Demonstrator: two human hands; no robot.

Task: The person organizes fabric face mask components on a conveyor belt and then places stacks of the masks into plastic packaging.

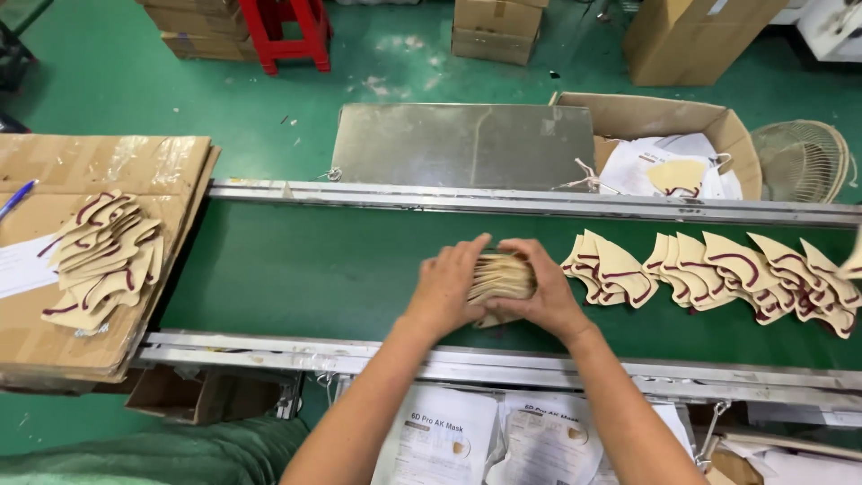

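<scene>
We note a green conveyor belt (314, 278) running across the view between two metal rails, over a green floor (135, 81). Behind the far rail lies a flat metal sheet (462, 145), and just right of it stands an open cardboard box (664, 117) holding white packets and one cream mask. At the left, a worktop of flattened cardboard (135, 166) carries a fanned pile of cream masks (101, 260) with dark red trim and a blue pen (16, 199) at its far edge. On the belt to the right, we record a row of overlapping masks (718, 274) of the same kind, reaching to the frame's edge. A wire fan guard (802, 160) sits on the floor at far right, a red stool (287, 31) at the top.

At mid-belt, the left hand (442, 289) and the right hand (543, 292) face each other with a stack of masks (503, 277) pressed between them. The fingers of both hands are curled around the stack's ends, grasping it just above the belt. Printed white packets (440, 440) lie below the near rail.
</scene>
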